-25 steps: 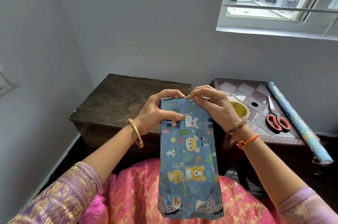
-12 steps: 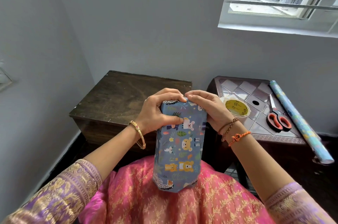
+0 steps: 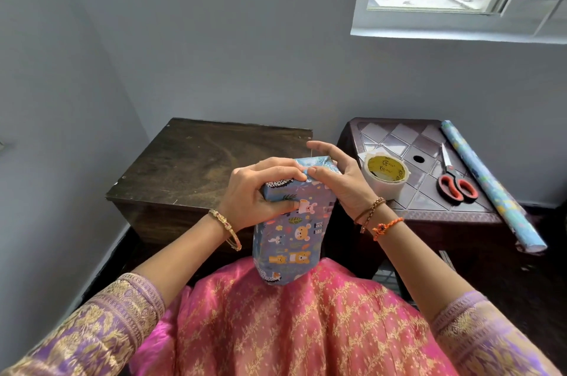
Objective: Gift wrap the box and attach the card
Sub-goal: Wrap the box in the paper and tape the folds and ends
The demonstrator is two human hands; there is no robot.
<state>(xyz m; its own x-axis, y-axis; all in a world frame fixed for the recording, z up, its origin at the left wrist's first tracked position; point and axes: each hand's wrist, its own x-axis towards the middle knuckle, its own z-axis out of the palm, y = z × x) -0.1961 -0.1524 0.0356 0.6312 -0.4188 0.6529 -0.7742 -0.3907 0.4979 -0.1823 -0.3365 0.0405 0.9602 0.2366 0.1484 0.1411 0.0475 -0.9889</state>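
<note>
Hands (image 3: 260,188) (image 3: 337,182) grip the wrapped box (image 3: 291,228) upright — its top end hidden.

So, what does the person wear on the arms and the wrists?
Both hands are bare, with no rings that I can make out. The left hand has a gold bangle at the wrist; the right hand has a brown beaded bracelet and an orange knotted thread. Both sleeves are purple with gold woven patterns and end on the forearm.
</note>
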